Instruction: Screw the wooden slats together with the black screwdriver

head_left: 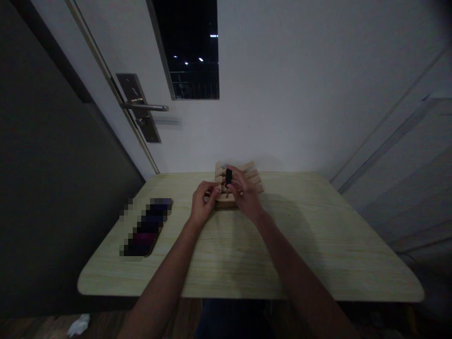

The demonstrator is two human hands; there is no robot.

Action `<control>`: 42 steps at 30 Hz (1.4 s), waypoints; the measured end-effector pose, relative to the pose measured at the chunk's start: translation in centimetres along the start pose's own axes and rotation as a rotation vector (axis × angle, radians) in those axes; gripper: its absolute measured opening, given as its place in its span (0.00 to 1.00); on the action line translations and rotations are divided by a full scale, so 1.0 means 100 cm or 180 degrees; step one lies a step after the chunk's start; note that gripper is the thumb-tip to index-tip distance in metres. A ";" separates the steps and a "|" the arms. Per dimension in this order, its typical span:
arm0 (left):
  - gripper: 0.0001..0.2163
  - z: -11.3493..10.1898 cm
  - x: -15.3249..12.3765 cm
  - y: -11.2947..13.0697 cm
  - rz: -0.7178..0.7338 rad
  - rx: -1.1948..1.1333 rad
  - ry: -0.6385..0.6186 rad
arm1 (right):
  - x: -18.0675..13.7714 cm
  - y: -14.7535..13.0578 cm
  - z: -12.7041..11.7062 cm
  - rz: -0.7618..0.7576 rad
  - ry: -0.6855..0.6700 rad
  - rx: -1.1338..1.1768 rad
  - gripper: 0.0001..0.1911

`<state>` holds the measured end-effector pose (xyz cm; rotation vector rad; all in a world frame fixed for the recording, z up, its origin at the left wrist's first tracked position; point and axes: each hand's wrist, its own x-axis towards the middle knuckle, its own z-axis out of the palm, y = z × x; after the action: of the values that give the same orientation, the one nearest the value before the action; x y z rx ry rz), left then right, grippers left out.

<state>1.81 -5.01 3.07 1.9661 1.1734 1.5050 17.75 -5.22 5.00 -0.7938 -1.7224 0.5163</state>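
At the far middle of the table is a light wooden piece [227, 204] with slots and several slats [254, 179] fanning out to its right. My left hand [204, 202] is closed on its left edge, thumb and fingers pinching the wood. Over the slotted part, my right hand [247, 193] holds a short black-handled tool [229, 176] between thumb and fingers. A thin metal shank points down from the black handle to the near part of the wood. Whether its tip enters the wood, I cannot tell.
On the left of the pale wood-grain table [300, 268] lies a phone-like dark slab [146, 230], blurred by pixelation. Behind the table stands a white door [282, 94] with a metal handle [148, 108] and a narrow dark window [192, 52]. Crumpled white paper [79, 325] lies on the floor.
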 end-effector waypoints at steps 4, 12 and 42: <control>0.13 0.000 0.000 -0.001 -0.0021 -0.0010 -0.0018 | 0.002 0.001 0.004 0.0016 0.0192 -0.0267 0.27; 0.13 -0.001 0.000 0.001 -0.0077 -0.0019 -0.0045 | 0.002 -0.002 0.004 -0.0080 0.0095 -0.0221 0.25; 0.13 -0.002 0.000 0.001 -0.0109 -0.0004 -0.0038 | 0.005 -0.002 -0.003 -0.0043 -0.0006 -0.0299 0.27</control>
<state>1.72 -5.10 3.24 1.9416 1.1947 1.4744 17.86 -5.01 5.57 -0.8479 -1.7628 0.4297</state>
